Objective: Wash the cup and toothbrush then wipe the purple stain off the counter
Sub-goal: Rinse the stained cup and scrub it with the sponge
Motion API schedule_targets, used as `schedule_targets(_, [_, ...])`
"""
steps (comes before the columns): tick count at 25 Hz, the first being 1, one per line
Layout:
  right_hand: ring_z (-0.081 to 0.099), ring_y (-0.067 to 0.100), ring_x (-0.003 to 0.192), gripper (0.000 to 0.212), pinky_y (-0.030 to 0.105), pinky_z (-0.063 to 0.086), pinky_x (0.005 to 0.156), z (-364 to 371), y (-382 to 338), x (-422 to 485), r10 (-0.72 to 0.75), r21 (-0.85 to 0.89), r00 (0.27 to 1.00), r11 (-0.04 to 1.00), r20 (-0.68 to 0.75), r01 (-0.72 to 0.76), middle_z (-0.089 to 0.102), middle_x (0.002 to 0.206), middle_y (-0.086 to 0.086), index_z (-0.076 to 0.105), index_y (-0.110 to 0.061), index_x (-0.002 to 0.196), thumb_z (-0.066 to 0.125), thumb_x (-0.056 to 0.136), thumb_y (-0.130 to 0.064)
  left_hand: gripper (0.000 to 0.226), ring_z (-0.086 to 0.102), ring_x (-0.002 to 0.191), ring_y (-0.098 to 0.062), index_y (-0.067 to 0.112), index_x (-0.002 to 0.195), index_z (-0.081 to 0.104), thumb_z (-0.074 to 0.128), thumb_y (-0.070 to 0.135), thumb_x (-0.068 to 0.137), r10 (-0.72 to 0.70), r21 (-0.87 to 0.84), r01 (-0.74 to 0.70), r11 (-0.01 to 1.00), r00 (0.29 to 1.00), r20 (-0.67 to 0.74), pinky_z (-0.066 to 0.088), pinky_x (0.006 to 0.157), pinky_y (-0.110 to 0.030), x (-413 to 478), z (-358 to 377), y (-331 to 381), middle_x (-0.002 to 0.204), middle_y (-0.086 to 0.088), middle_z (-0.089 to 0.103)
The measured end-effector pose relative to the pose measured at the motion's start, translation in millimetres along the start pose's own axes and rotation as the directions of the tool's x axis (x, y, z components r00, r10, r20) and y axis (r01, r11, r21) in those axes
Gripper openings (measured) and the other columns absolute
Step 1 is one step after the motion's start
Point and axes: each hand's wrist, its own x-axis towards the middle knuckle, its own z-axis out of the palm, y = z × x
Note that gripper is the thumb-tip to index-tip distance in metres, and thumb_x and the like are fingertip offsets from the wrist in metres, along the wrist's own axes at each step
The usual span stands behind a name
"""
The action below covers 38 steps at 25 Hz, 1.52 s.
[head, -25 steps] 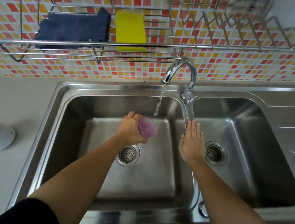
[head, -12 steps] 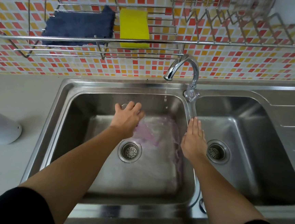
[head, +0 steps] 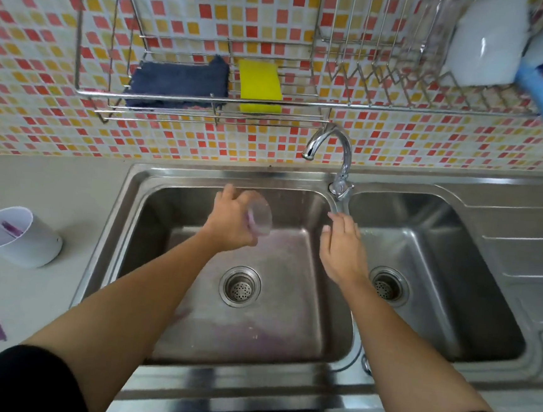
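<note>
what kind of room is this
Most likely a home kitchen. A stainless double-bowl sink with a curved faucet is set into the counter, and a wire dish rack hangs on the mosaic tile wall, holding a yellow sponge and a dark blue cloth.

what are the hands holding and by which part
The left hand grips the cup round its side. The right hand is open and holds nothing.

Glossy steel sink [head: 511,194]; clear plastic cup [head: 261,216].
</note>
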Motion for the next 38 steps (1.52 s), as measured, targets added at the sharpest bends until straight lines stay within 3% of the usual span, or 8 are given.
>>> schedule_targets(4, [0.049, 0.019, 0.092, 0.028, 0.036, 0.045, 0.084, -50, -69, 22, -0.108, 0.219, 0.904, 0.952, -0.413, 0.213, 0.054, 0.098, 0.008, 0.056, -0.005, 0.101, 0.035, 0.093, -0.021, 0.078, 0.060, 0.101, -0.024, 0.042, 0.118, 0.051, 0.083, 0.016, 0.052, -0.084, -0.607, 0.153, 0.780, 0.986, 0.141, 0.056, 0.076, -0.029, -6, -17, -18, 0.118, -0.005, 0.057])
schedule_targets(9, [0.047, 0.014, 0.092, 0.021, 0.022, 0.039, 0.080, -109, -162, 89, -0.216, 0.115, 0.768, 0.929, -0.602, 0.351, 0.054, 0.101, 0.011, 0.055, -0.003, 0.100, 0.045, 0.089, -0.017, 0.075, 0.062, 0.099, -0.015, 0.032, 0.122, 0.049, 0.080, 0.005, 0.059, 0.016, -0.688, 0.098, 0.719, 0.988, 0.156, 0.058, 0.070, -0.026, -18, -58, -28, 0.111, 0.005, 0.062])
schedule_targets(13, [0.043, 0.031, 0.122, 0.050, 0.035, 0.038, 0.097, -117, -207, 146, -0.106, 0.024, 0.977, 0.993, -0.183, 0.112, 0.040, 0.135, 0.016, 0.041, -0.008, 0.131, 0.051, 0.090, -0.035, 0.074, 0.061, 0.103, -0.013, 0.040, 0.115, 0.051, 0.082, 0.014, 0.053, 0.070, -0.642, 0.016, 0.767, 0.992, 0.109, 0.055, 0.081, -0.028, -30, -81, -43, 0.111, 0.009, 0.062])
schedule_targets(17, [0.037, 0.034, 0.131, 0.082, 0.033, 0.039, 0.096, -109, -236, 171, 0.081, -0.138, 0.952, 0.990, 0.296, -0.042, 0.029, 0.147, 0.017, 0.023, -0.013, 0.145, 0.065, 0.081, -0.041, 0.077, 0.057, 0.106, -0.011, 0.037, 0.120, 0.048, 0.083, 0.017, 0.055, 0.099, -0.584, -0.038, 0.811, 0.992, 0.073, 0.050, 0.089, -0.028, -38, -96, -55, 0.115, 0.008, 0.059])
schedule_targets(23, [0.039, 0.034, 0.127, 0.062, 0.035, 0.035, 0.105, -109, -235, 168, -0.132, -0.011, 0.991, 0.991, -0.013, 0.132, 0.030, 0.143, 0.015, 0.040, -0.010, 0.137, 0.059, 0.081, -0.028, 0.085, 0.056, 0.109, -0.014, 0.038, 0.127, 0.041, 0.082, 0.018, 0.055, 0.084, -0.633, -0.035, 0.774, 0.995, 0.048, 0.049, 0.092, -0.030, -37, -99, -66, 0.119, 0.008, 0.057])
schedule_targets(26, [0.040, 0.026, 0.125, 0.062, 0.026, 0.028, 0.106, -132, -226, 111, -0.415, 0.108, 0.876, 0.887, -0.246, 0.450, 0.036, 0.138, 0.015, 0.040, -0.006, 0.137, 0.054, 0.079, -0.021, 0.086, 0.055, 0.109, -0.011, 0.040, 0.126, 0.037, 0.083, 0.013, 0.059, 0.125, -0.629, -0.084, 0.773, 0.992, 0.021, 0.046, 0.086, -0.021, -37, -101, -71, 0.118, 0.012, 0.055])
schedule_targets(31, [0.046, 0.029, 0.119, 0.059, 0.033, 0.031, 0.107, -113, -168, 12, -0.778, -0.030, 0.626, 0.626, 0.047, 0.780, 0.048, 0.134, 0.017, 0.045, -0.011, 0.131, 0.052, 0.074, -0.022, 0.090, 0.048, 0.120, -0.010, 0.031, 0.134, 0.037, 0.082, 0.016, 0.057, 0.259, -0.505, -0.201, 0.839, 0.965, 0.047, 0.045, 0.100, -0.030, -36, -98, -80, 0.129, 0.007, 0.050])
schedule_targets(38, [0.055, 0.032, 0.110, 0.061, 0.039, 0.049, 0.091, -80, -146, 10, -0.722, -0.252, 0.573, 0.515, 0.387, 0.819, 0.054, 0.132, 0.012, 0.051, -0.013, 0.128, 0.057, 0.073, -0.038, 0.087, 0.044, 0.123, -0.014, 0.022, 0.136, 0.035, 0.082, 0.030, 0.063, 0.385, -0.317, -0.368, 0.874, 0.923, -0.013, 0.039, 0.103, -0.033, -38, -82, -59, 0.133, 0.002, 0.048])
